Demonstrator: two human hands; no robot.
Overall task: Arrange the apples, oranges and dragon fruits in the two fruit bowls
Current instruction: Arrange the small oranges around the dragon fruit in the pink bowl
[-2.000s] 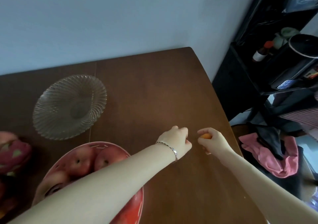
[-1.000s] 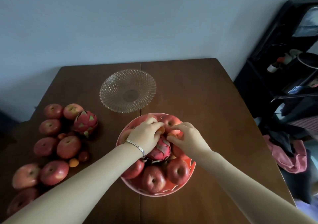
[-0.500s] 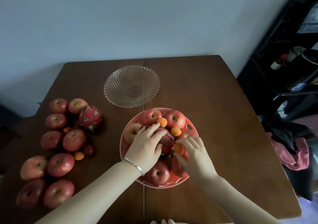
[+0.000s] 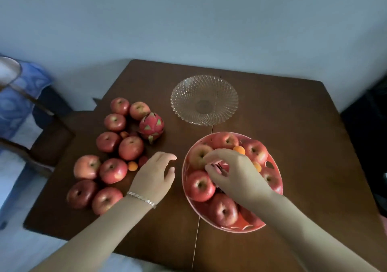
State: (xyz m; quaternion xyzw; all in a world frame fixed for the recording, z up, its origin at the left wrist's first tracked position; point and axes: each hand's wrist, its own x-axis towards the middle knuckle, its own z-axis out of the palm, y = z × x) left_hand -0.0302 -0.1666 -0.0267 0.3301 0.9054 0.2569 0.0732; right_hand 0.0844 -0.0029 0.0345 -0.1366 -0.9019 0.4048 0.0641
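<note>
A red bowl [image 4: 240,229] at the table's near right holds several red apples [image 4: 200,186], small oranges [image 4: 239,149] and a dragon fruit, mostly hidden. My right hand [image 4: 235,174] hangs over the bowl's middle with fingers and thumb curled down at the pink dragon fruit [image 4: 218,165]; whether it grips anything is unclear. My left hand [image 4: 154,176] hovers over bare table just left of the bowl, fingers relaxed, holding nothing. Beside it lie several loose apples [image 4: 130,148], a small orange [image 4: 132,165] and a second dragon fruit [image 4: 151,125].
An empty clear glass bowl [image 4: 230,96] stands behind the red bowl. The brown table [image 4: 310,146] meets a pale wall at the back. A wooden chair [image 4: 52,140] and blue cloth [image 4: 18,96] are left of the table; a dark shelf edge is on the right.
My left hand left the bowl and moved left over the table. My right hand shifted toward the bowl's centre. The view turned left, showing more loose fruit.
</note>
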